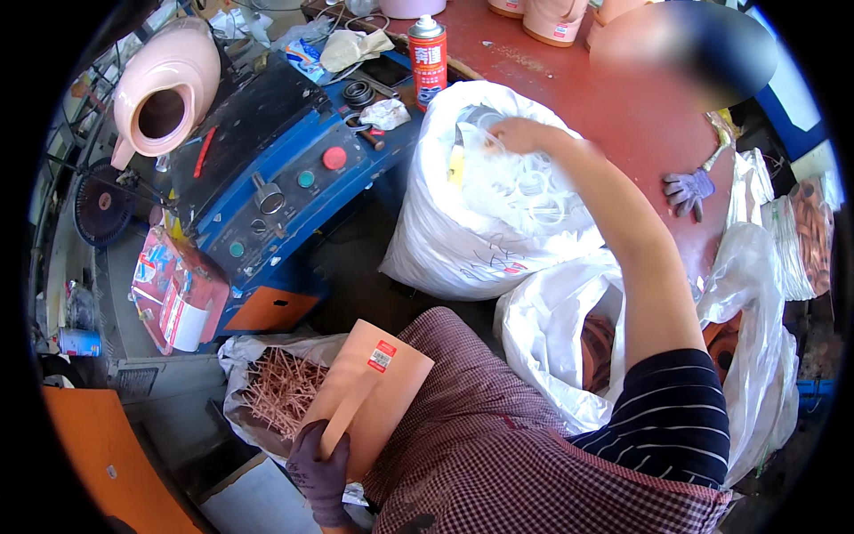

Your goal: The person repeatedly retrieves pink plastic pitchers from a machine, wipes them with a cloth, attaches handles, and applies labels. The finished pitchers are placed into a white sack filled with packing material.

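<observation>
2 hands are working: the gray-purple-gloved left hand [318,465] is gripping the flat strap handle [349,413] of a peach plastic jug [389,405] over the right edge of a white sack [235,350] of pinkish sticks [276,392]. The bare right hand [520,135] is reaching inside the far edge of a white woven sack [440,236] among translucent plastic rings [534,191]; I cannot tell whether it is pinching 1. Ring-picking is seemingly underway, next probably calling for freeing 1.

The left hand [317,458] wears a purple-grey glove [326,485]. The short right sleeve [672,418] is dark navy with thin white stripes. The apron [498,445] is checked maroon and white, edged in red.
</observation>
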`<state>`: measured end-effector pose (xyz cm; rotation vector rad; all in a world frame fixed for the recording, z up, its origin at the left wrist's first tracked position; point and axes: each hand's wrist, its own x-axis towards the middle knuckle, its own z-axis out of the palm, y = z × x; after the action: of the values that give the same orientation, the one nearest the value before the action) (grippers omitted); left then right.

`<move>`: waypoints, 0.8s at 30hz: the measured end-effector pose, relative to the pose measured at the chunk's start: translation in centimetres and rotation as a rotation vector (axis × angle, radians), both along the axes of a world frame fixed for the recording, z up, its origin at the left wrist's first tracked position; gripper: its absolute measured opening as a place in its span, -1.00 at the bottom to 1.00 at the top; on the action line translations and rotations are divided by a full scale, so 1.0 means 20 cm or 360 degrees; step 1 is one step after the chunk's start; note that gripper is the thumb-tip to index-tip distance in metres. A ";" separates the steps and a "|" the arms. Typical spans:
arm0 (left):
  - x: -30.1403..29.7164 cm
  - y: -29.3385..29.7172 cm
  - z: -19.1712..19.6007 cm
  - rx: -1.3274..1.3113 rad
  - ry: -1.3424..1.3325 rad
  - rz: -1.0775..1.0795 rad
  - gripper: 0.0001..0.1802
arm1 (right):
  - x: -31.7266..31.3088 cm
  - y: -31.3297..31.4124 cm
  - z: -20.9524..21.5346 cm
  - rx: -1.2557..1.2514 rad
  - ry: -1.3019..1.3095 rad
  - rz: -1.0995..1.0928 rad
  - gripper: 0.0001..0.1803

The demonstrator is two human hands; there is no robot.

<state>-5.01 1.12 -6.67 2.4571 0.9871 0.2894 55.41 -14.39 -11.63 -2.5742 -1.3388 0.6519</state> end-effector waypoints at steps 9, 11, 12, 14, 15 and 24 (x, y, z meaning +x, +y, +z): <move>0.03 0.06 -0.01 -0.0021 -0.0009 -0.0076 -0.62 | -0.53 -0.40 0.24 -0.0009 0.0070 -0.0014 -0.63; 0.00 0.08 -0.01 -0.0003 0.0000 -0.0126 -0.61 | -0.50 -0.38 0.28 0.0226 0.0091 -0.0017 -0.67; -0.04 0.09 -0.02 -0.0089 -0.0009 -0.0100 -0.58 | -0.45 -0.38 0.30 0.0380 0.0068 0.0003 -0.69; -0.09 0.11 -0.01 -0.0018 0.0033 -0.0177 -0.55 | -0.35 -0.30 0.29 0.0699 -0.0091 0.0024 -0.73; -0.12 0.12 0.00 0.0013 0.0062 -0.0196 -0.54 | -0.30 -0.23 0.27 0.0868 -0.0229 0.0023 -0.74; -0.19 0.08 0.06 -0.0080 -0.0005 -0.0222 -0.54 | -0.12 0.03 0.03 -0.0114 -0.1279 -0.0255 -0.55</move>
<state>-8.79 2.71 -5.44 2.4646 0.8066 0.2192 52.97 -13.81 -11.05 -3.0938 -1.2503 -0.4320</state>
